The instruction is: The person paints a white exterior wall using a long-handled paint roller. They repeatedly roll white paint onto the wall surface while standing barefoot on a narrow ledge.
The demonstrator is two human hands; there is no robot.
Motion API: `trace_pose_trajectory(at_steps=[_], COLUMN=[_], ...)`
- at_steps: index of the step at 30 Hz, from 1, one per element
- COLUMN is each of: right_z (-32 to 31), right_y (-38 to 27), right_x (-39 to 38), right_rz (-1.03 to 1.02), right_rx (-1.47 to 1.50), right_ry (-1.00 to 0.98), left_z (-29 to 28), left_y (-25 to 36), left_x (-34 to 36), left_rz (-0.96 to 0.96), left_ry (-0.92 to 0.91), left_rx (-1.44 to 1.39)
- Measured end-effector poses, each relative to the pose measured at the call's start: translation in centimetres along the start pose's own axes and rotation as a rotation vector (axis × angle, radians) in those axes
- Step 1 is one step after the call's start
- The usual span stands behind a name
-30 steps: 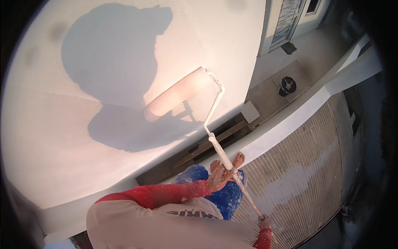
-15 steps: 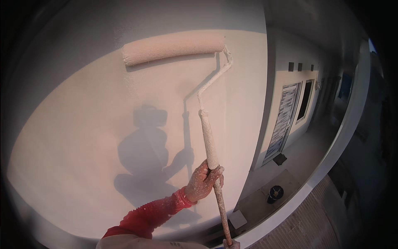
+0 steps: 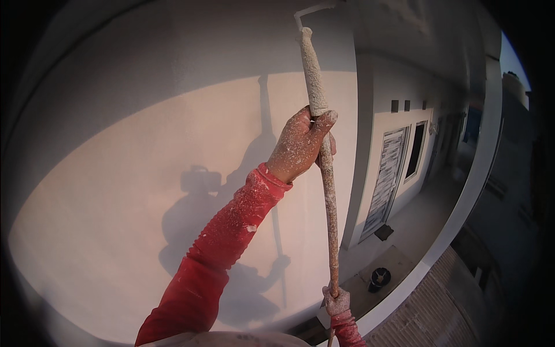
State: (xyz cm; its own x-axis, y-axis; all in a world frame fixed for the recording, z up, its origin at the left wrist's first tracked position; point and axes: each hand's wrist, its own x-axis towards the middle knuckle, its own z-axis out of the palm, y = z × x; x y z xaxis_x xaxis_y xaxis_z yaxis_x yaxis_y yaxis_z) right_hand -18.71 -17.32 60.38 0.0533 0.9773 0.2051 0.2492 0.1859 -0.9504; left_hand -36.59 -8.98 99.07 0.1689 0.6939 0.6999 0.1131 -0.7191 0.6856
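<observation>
My left hand point(image 3: 300, 144), flecked with white paint, grips the paint roller's pole point(image 3: 329, 214) just below its paint-crusted handle point(image 3: 313, 69). Lower down, near the bottom edge, my right hand point(image 3: 336, 302) is closed around the same pole. The roller's bent frame point(image 3: 299, 17) reaches up into the dark top of the view; I cannot make out the roller sleeve. Behind the pole stands a pale wall point(image 3: 104, 225), shaded at the top, with my shadow and the pole's on it.
To the right is a corridor with a door point(image 3: 383, 182), a narrow window point(image 3: 415, 149), a dark mat point(image 3: 384, 232) and a black bucket point(image 3: 379, 280). A white parapet point(image 3: 416, 270) runs along it, with a corrugated roof point(image 3: 419, 303) beyond at the lower right.
The roller has moved upward out of clear view, and my left hand has risen with the pole. The view has tilted up from my feet to the wall and corridor.
</observation>
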Motion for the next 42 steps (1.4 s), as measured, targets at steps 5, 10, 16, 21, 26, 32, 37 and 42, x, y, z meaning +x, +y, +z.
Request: trace_pose_trajectory(at_steps=[5,10,16,21,26,32,37,42], right_z=[-3.7,-7.0,-10.0,-14.0,-19.9,-24.8,-25.1,-24.2], right_y=[0.3,0.7,7.2,16.8,23.4,22.4,18.5,16.5], right_x=[2.0,2.5,-1.4,-8.4,-18.5,-26.6,-30.3,-31.9], right_rz=[0.013,0.056,0.142,0.394,0.659,0.935,1.087,1.171], right_rx=[-0.048,-0.165,-0.208,-0.441,-0.691,-0.934,-1.037,-1.131], right_ry=[0.027,-0.022,-0.125,-0.187,-0.291,-0.410,-0.477,-0.580], left_z=[1.9,1.7,4.3,10.0,15.8,19.2,20.1,20.5], left_y=[-1.1,-3.1,-9.9,-17.4,-21.9,-25.4,-28.6,-31.2], left_x=[2.4,2.9,-2.7,-15.1,-27.1,-36.7,-43.6,-47.7], left_rz=[-0.001,-0.020,0.011,-0.249,-0.591,-0.842,-1.034,-1.190], left_ry=[-0.043,-0.033,-0.046,-0.069,-0.067,-0.125,-0.128,-0.049], left_rx=[-0.022,-0.082,-0.175,-0.215,-0.517,-0.557,-0.749,-0.762])
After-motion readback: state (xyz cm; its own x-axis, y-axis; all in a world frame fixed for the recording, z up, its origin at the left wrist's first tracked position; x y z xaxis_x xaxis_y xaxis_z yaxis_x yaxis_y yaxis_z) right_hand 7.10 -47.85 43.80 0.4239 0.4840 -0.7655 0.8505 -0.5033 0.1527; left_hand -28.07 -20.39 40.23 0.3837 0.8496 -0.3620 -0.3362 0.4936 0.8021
